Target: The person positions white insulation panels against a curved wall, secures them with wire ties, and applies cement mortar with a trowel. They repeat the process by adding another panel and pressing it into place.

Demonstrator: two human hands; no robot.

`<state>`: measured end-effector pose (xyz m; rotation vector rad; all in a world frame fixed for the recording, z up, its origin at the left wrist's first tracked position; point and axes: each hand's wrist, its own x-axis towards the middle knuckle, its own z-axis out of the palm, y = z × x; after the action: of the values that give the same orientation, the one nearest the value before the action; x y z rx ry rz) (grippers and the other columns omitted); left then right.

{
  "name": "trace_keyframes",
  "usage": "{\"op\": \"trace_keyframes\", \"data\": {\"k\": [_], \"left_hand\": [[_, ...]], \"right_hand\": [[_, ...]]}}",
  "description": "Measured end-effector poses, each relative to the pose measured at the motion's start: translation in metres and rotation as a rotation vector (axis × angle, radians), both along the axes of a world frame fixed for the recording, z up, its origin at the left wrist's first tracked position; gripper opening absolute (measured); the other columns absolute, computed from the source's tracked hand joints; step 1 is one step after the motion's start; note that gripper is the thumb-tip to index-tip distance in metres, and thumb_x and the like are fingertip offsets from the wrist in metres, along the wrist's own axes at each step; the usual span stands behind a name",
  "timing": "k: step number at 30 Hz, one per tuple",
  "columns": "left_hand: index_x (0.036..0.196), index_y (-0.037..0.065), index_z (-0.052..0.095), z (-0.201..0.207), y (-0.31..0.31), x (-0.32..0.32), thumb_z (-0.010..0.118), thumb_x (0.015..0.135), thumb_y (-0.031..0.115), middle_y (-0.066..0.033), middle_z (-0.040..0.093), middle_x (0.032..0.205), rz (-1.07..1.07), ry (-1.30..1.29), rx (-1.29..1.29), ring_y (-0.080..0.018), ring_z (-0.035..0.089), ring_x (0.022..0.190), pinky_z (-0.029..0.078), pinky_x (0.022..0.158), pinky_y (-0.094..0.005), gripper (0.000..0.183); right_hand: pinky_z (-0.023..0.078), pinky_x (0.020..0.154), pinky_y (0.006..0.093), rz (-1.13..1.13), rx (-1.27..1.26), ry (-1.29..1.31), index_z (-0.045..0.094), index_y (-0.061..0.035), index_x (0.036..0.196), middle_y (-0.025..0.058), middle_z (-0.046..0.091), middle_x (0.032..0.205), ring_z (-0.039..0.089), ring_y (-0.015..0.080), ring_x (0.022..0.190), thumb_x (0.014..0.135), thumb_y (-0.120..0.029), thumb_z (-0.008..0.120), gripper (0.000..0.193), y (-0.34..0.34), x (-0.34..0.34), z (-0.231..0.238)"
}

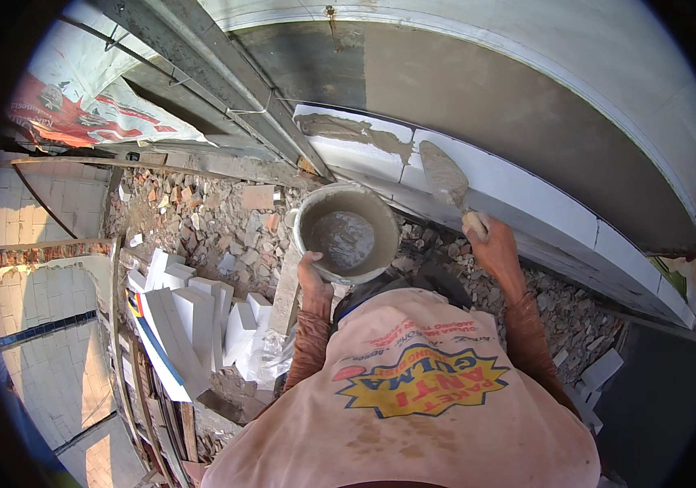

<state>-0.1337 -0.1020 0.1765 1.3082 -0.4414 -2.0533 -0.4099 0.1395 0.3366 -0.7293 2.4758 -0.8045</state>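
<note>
My left hand (pixel 312 282) grips the rim of a round mortar bucket (pixel 386 213), with wet grey mortar (pixel 344 239) at its bottom. My right hand (pixel 493 253) is closed round the wooden handle of a trowel (pixel 444 173), whose mortar-coated blade lies over the top of a white block wall (pixel 510 180). Left of the blade, a strip of grey mortar (pixel 356 133) is spread on the wall's top. Beyond it, a taller grey plastered wall (pixel 478 89) rises behind the blocks.
Broken rubble (pixel 226 232) covers the ground around the bucket. White blocks (pixel 197 313) are stacked at the left beside clear plastic (pixel 270 358). A metal post (pixel 226 73) slants down to the wall's left end. A printed sheet (pixel 96 98) hangs at the far left.
</note>
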Motion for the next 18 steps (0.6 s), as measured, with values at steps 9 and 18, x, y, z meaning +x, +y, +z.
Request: {"op": "trace_keyframes", "data": {"k": [9,18], "left_hand": [[0.097,-0.001,0.060,0.036,0.020,-0.020,0.060,0.076,0.012,-0.0150,0.066,0.101,-0.083,-0.039,-0.027,-0.0299,0.065,0.089,0.055,0.085,-0.0427,0.024],[0.108,-0.001,0.063,0.027,0.048,-0.027,0.060,0.072,0.014,-0.0126,0.069,0.105,-0.102,0.007,0.033,-0.0296,0.066,0.095,0.054,0.090,-0.0401,0.039]], "right_hand": [[0.051,0.077,0.0490,0.536,0.028,0.259,0.061,0.0016,0.110,0.0192,0.062,0.095,0.064,0.0399,0.088,0.076,-0.011,0.068,0.036,-0.017,0.039,-0.043],[0.054,0.079,0.0452,0.630,0.137,0.052,0.069,0.0069,0.085,0.0278,0.067,0.079,0.068,0.0425,0.082,0.073,-0.015,0.065,0.025,-0.037,0.034,-0.070]]}}
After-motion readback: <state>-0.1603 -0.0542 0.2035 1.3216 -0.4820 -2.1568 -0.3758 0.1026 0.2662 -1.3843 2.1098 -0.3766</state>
